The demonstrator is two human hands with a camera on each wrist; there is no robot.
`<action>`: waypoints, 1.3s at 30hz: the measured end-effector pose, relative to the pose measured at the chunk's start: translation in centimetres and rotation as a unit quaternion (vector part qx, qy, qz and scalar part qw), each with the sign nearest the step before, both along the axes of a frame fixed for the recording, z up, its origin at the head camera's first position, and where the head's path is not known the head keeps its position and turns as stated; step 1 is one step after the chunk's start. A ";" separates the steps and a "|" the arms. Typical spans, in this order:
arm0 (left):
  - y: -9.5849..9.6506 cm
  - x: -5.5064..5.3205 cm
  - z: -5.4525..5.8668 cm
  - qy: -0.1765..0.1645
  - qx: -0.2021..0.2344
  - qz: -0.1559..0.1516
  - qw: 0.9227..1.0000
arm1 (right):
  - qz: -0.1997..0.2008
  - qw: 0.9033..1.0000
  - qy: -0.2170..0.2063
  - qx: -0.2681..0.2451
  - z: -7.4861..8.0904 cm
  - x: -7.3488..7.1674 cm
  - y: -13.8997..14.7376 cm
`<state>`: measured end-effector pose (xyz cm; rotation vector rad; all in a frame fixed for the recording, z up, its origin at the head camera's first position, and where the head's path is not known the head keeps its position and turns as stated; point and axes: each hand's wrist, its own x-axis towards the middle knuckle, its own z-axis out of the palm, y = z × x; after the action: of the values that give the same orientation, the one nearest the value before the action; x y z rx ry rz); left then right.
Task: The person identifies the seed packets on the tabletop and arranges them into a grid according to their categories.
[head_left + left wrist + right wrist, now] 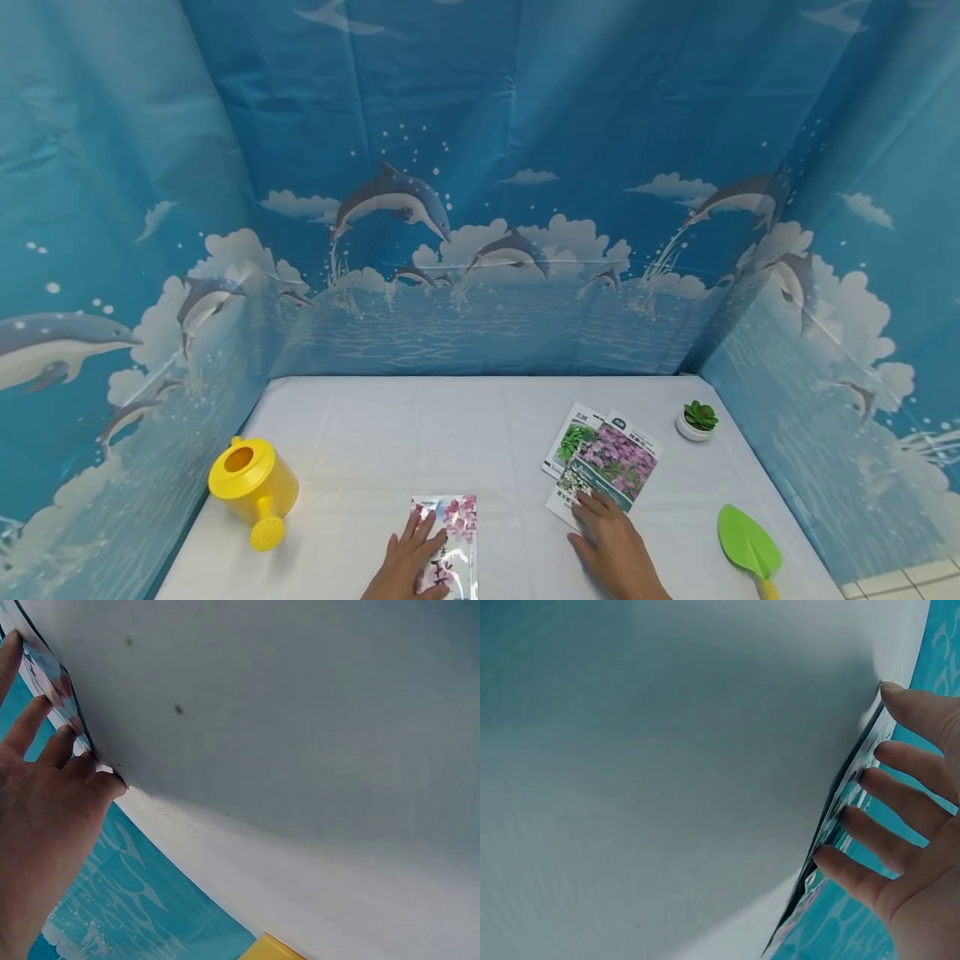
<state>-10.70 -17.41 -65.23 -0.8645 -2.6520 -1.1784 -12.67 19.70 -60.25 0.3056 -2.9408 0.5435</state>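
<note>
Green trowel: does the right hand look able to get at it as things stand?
Likely yes: the green trowel lies to the right of the right hand, with only white tabletop between them. The fingers rest on the seed packets without gripping them, so the hand seems free.

Yellow watering can (pixel 272 487) left; succulent (pixel 700 415), green trowel (pixel 747 540) right; dolphin backdrop (pixel 480 333).
</note>
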 end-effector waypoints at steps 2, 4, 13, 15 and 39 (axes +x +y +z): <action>0.0 0.0 0.0 0.000 -0.001 0.000 1.000 | 0.001 1.000 -0.011 -0.006 0.0 0.1 0.0; 0.0 0.0 0.0 0.005 -0.001 0.000 1.000 | 0.001 1.000 -0.013 -0.014 0.1 0.2 0.0; 0.0 0.1 -0.2 0.030 -0.002 0.002 1.000 | 0.013 0.999 0.037 -0.009 0.6 0.8 -0.6; 0.0 0.1 -0.2 0.035 -0.001 0.002 0.999 | 0.014 0.999 0.044 -0.010 0.6 1.0 -0.7; 0.2 0.2 0.1 -0.003 -0.003 0.007 1.000 | 0.009 0.992 -0.116 -0.049 0.0 0.7 -1.1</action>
<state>-10.53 -17.23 -65.12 -0.8438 -2.6639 -1.1722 -11.96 18.61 -60.29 0.2765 -3.1218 0.7726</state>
